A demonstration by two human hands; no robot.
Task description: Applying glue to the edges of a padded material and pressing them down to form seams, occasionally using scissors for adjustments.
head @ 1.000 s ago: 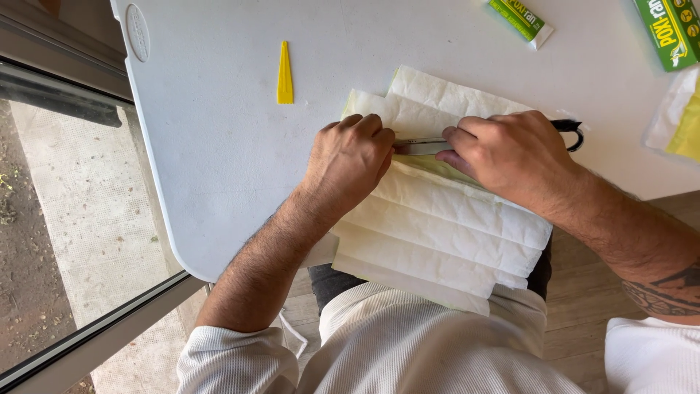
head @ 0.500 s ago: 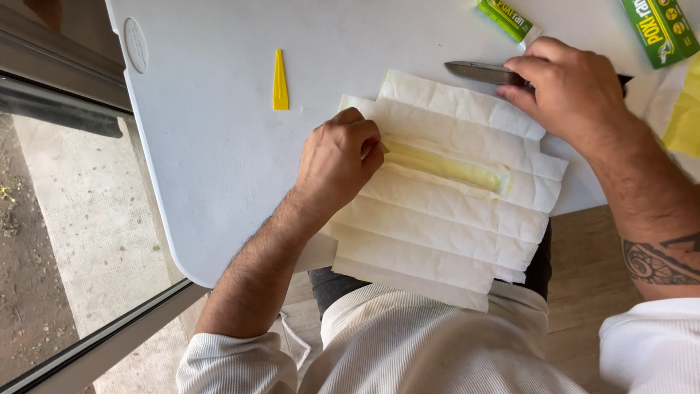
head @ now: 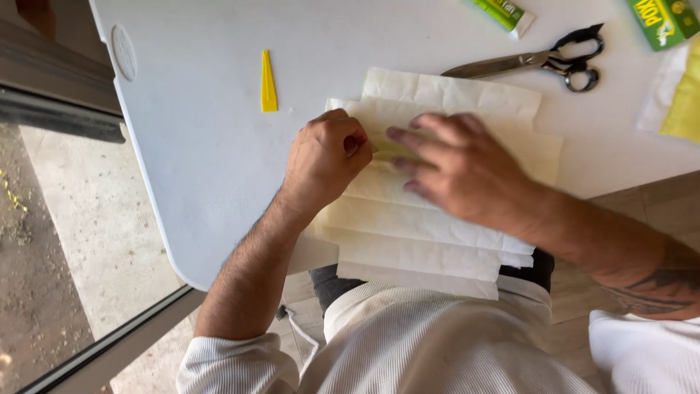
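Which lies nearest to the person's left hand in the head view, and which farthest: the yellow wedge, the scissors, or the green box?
Measured from the left hand, fist resting on the folded paper:
1. Yellow wedge, just up and to its left on the white table.
2. Scissors, up and to the right, beyond the right hand.
3. Green box, at the top right corner.

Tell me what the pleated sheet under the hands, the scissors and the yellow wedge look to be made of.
Pleated sheet: soft cream tissue or crepe-like paper, matte; it creases finely and holds fold lines. Scissors: metal blades with a dull grey shine, handles in black, coated or plastic, hard to tell. Yellow wedge: probably moulded plastic, uniformly bright and smooth. The left hand and right hand press on the sheet.
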